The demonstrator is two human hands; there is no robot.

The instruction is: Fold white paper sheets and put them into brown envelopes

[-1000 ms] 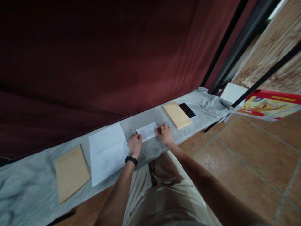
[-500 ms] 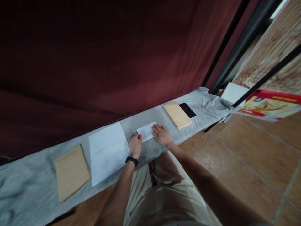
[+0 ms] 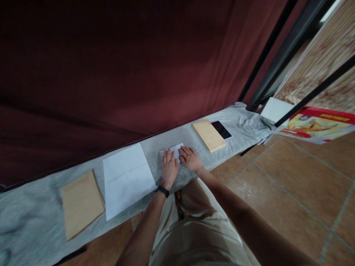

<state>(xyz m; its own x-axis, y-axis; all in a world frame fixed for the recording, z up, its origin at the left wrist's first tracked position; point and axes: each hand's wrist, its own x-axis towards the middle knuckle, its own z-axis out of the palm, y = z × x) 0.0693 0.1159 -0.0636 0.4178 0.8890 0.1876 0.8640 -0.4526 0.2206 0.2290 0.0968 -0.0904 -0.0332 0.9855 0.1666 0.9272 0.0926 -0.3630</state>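
Observation:
A small folded white sheet of paper (image 3: 176,149) lies on the grey cloth in front of me. My left hand (image 3: 169,168), with a black band at the wrist, rests flat on its left part, fingers extended. On its right end lies my right hand (image 3: 190,158), fingers stretched out and palm down. The two hands nearly meet and cover much of the paper. Left of them is a larger white sheet (image 3: 127,181) with a crease across it.
The narrow bench is covered with a grey cloth (image 3: 36,218). A brown envelope stack (image 3: 81,205) lies far left. To the right are another tan envelope stack (image 3: 209,135) and a black tablet (image 3: 221,129). A dark red curtain (image 3: 124,74) hangs behind; black poles (image 3: 267,51) stand right.
My left hand has moved right from the paper's left edge and now lies flat over it, fingers straightened. My right hand stays almost in place.

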